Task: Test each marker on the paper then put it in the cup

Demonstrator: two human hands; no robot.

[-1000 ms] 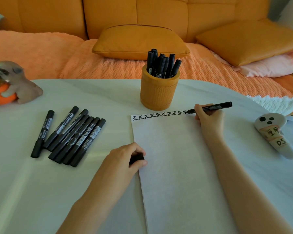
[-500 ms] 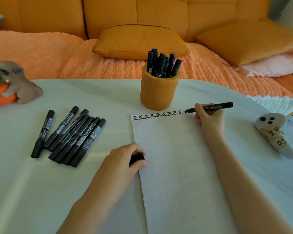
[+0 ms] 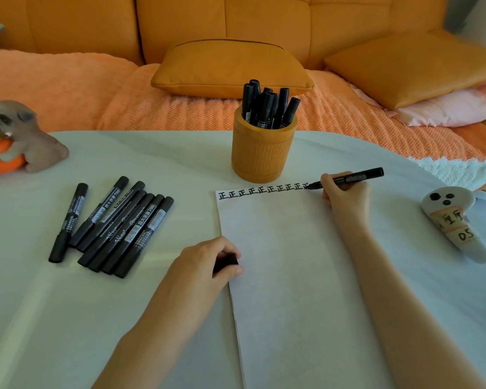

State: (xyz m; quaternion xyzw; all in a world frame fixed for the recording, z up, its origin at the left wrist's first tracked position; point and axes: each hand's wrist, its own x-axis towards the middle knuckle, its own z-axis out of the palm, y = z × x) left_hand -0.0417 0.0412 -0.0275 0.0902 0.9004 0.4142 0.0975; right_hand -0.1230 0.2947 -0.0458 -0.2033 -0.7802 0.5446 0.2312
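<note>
Gripped a black marker (image 3: 348, 179) in the right hand (image 3: 345, 196), tip touching the top of the paper (image 3: 292, 276) at the end of a row of written characters (image 3: 261, 190). Pinched a black cap (image 3: 225, 262) in the curled left hand (image 3: 205, 265) at the paper's left edge. Had the cup (image 3: 263, 155) just behind the paper, with capped markers (image 3: 267, 108) in it, and loose markers (image 3: 118, 226) lying to the left on the table (image 3: 68, 318).

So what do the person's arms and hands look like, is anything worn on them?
The left arm and right arm are bare as far as the picture shows; no sleeve is in view. The left hand and right hand are ungloved. No ring, watch or bracelet shows on the sides facing the camera.
</note>
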